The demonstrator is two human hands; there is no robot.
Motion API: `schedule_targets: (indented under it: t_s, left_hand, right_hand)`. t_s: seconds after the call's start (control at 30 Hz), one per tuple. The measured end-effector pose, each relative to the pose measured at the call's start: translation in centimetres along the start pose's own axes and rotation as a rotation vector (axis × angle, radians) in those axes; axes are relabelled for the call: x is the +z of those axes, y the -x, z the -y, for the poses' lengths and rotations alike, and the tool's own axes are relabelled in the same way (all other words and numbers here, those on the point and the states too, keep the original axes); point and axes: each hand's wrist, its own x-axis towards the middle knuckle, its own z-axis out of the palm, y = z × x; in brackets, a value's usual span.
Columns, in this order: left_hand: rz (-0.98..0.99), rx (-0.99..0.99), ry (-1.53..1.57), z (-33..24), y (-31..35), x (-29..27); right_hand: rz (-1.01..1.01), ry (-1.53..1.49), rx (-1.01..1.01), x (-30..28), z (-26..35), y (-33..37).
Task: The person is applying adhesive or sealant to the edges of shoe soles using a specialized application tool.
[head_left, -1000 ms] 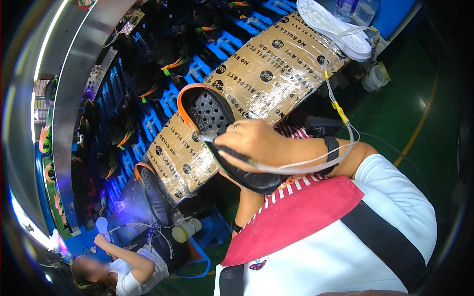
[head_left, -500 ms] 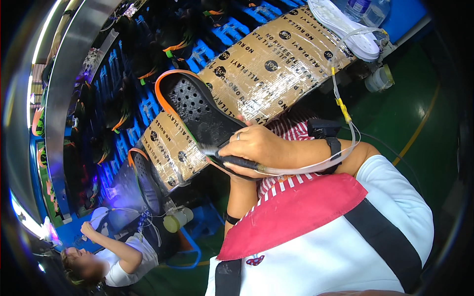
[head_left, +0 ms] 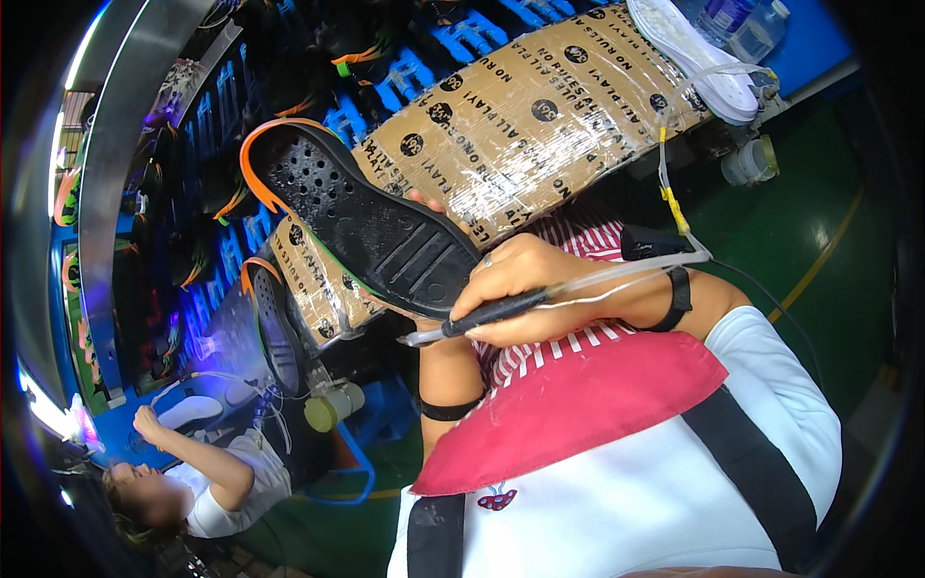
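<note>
A black shoe sole [head_left: 381,236] with an orange rim at its far end lies tilted in my left hand [head_left: 425,200]. That hand grips it from beneath; only fingertips past its right edge and part of the hand below its near end show. The sole's inside has round holes at the far end and long grooves nearer me, with wet-looking patches. My right hand [head_left: 520,279] is closed round a black-handled brush [head_left: 496,313] fed by a clear tube [head_left: 626,275]. Its pale tip points left, just past the sole's near end, apparently off the surface.
A cardboard-covered bench [head_left: 525,125] runs behind the sole. On its far right lie a white sole [head_left: 699,63] and plastic bottles [head_left: 756,34]. Blue racks [head_left: 405,77] with dark soles stand beyond. At the lower left a co-worker [head_left: 212,472] handles a white sole beside another black sole [head_left: 275,328].
The sole has shifted left and away from me, baring its grooved near end. My right hand has drawn the brush from the sole's inside to beyond its near edge.
</note>
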Motion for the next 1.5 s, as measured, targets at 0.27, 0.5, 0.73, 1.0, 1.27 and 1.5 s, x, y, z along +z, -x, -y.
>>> schedule_targets:
  t_s: [0.27, 0.5, 0.73, 1.0, 1.27, 1.5]
  left_hand:
    - [-0.079, -0.056, -0.061, -2.2, -0.2, 0.2]
    - [-0.084, -0.007, -0.222, -3.1, 0.2, 1.2]
    - [-0.090, -0.149, -0.412, -4.3, 0.2, 2.8]
    - [-0.277, -0.167, -0.407, -5.6, 0.5, 2.1]
    - [-0.241, -0.494, -0.392, -5.8, -1.3, 3.4]
    - [-0.445, -0.662, -0.550, -5.7, -1.8, 3.9]
  right_hand:
    - [0.015, 0.013, 0.017, 0.6, -0.9, 0.6]
    - [0.068, 0.045, 0.204, -0.5, -0.4, 0.8]
    - [0.156, -0.079, 0.256, -0.9, 0.2, 0.8]
    - [0.305, -0.093, 0.042, -0.8, -1.3, 1.4]
    - [0.283, 0.156, 0.054, -0.6, -1.6, 1.6]
    - [0.291, 0.075, 0.104, -1.6, -0.5, 1.2]
